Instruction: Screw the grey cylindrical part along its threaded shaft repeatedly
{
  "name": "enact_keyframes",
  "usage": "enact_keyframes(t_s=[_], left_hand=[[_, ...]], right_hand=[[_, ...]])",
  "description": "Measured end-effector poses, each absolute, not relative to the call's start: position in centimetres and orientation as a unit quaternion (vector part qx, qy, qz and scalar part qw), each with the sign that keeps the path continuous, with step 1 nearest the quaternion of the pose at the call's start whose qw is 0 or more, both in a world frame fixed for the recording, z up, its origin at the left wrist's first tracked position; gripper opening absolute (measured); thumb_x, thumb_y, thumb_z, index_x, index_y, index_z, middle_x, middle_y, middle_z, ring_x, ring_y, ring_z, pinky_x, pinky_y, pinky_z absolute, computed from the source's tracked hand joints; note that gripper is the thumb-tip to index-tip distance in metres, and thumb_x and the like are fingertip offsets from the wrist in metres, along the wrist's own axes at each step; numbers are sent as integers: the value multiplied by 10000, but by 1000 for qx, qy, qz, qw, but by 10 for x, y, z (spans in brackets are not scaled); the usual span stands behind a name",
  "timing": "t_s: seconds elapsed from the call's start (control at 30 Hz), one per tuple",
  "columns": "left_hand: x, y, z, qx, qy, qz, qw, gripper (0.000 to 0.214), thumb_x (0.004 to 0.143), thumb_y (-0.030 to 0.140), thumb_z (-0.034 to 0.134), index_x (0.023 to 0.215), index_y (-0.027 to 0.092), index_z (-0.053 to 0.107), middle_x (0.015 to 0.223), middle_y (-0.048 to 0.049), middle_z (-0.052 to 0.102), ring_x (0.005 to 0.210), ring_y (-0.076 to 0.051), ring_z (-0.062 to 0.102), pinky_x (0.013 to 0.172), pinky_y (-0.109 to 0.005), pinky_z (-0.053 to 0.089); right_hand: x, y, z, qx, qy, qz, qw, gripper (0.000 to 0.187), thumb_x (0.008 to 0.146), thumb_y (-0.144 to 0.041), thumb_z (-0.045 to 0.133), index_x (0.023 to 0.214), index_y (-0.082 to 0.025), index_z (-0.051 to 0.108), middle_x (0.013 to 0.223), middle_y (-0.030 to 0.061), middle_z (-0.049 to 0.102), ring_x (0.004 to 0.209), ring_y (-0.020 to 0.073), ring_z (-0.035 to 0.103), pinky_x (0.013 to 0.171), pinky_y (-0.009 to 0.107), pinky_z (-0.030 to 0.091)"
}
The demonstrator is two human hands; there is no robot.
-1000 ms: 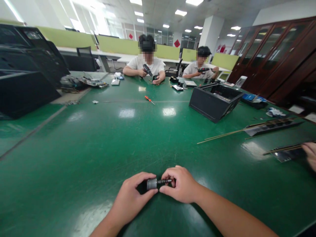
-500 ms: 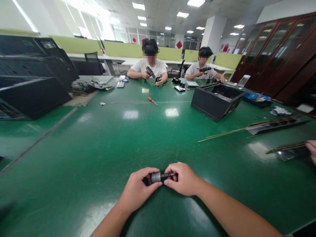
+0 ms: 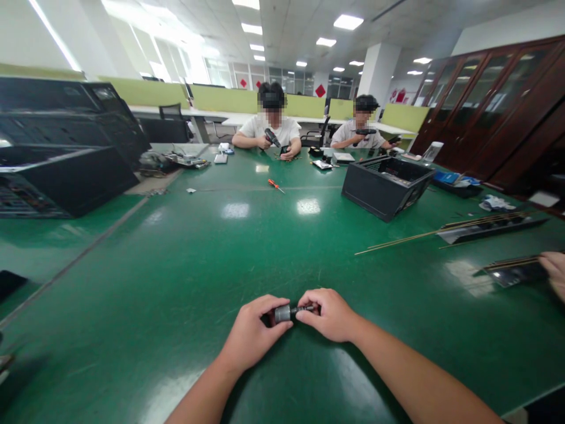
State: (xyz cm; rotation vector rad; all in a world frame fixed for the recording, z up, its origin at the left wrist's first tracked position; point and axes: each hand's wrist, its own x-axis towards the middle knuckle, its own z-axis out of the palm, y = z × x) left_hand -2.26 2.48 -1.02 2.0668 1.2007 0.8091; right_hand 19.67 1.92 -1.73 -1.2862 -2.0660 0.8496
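Low in the middle of the head view, both my hands meet over the green table (image 3: 185,277). My left hand (image 3: 252,335) is closed around a small grey cylinder (image 3: 282,313), a metal part with a dark base. My right hand (image 3: 332,315) pinches the thin dark threaded shaft (image 3: 304,309) that sticks out of the cylinder's right end. Hands and part rest just above the table surface.
A black open box (image 3: 384,187) stands at right centre. Thin brass rods on dark metal strips (image 3: 481,227) lie right; another person's hand (image 3: 555,271) touches one at the edge. Black cases (image 3: 66,159) fill the left. An orange screwdriver (image 3: 276,185) lies mid-table. Two seated people hold power drivers far across.
My hands and the cylinder have kept the same grip. The camera has tipped and shifted slightly, so the hands sit a little higher and further right in the picture.
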Motion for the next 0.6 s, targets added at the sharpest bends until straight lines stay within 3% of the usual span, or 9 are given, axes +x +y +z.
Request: enact_keyframes(t_s=[0.6], left_hand=[[-24,26,-13,770,457,297,332,248,789,263,751,1035,258,722,941,-8,723,868,-195,660,799,-297,491]], right_hand=[[203,21,-22,-461,-761,334,310,67,851,-257,673,872,-193,677,719,-21,612,636,120,545,603,224,376]])
